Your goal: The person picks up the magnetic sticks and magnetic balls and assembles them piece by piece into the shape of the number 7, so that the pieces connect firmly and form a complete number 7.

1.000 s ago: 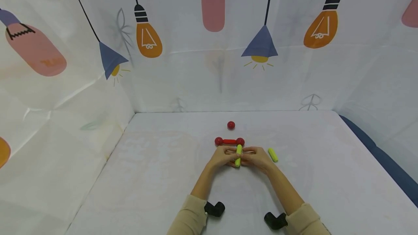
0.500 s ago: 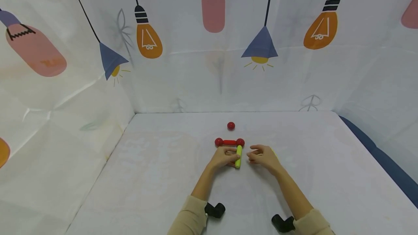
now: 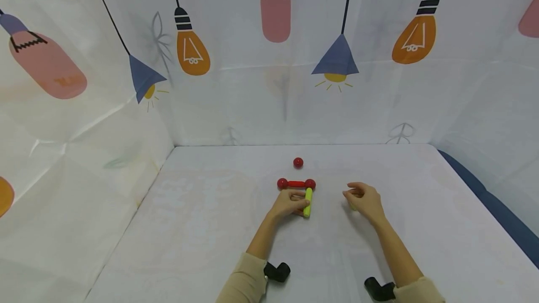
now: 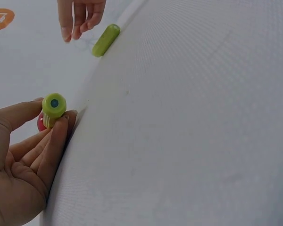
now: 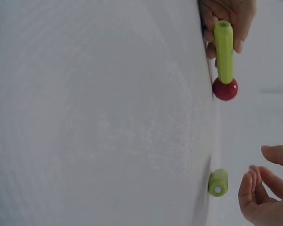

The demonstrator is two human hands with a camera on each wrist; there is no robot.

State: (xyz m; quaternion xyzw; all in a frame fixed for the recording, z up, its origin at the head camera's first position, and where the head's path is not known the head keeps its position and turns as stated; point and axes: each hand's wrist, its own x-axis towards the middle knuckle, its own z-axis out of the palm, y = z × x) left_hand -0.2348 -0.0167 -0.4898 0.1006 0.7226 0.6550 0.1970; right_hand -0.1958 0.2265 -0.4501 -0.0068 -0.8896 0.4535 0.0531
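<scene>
My left hand (image 3: 287, 204) pinches a yellow-green rod (image 3: 308, 203) between thumb and fingers, low over the table. The rod's far end meets a red ball (image 3: 310, 183). That ball is joined by a short red rod (image 3: 296, 184) to another red ball (image 3: 282, 183) on the left. In the left wrist view, the near end of the held yellow-green rod (image 4: 54, 104) shows a dark round spot. Away to the right, my right hand (image 3: 365, 201) hovers with loosely bent fingers, holding nothing. Close by it lies a second yellow-green rod (image 5: 218, 182), mostly hidden by the hand in the head view.
A single red ball (image 3: 298, 162) lies farther back on the white table (image 3: 210, 228). Behind the table rises a white curtain (image 3: 236, 102) printed with lamps and bulbs. Black wrist cameras (image 3: 277, 272) sit at both sleeves.
My right hand has let go of the held rod and moved right, over to the loose yellow-green rod. My left hand keeps its grip in the same place.
</scene>
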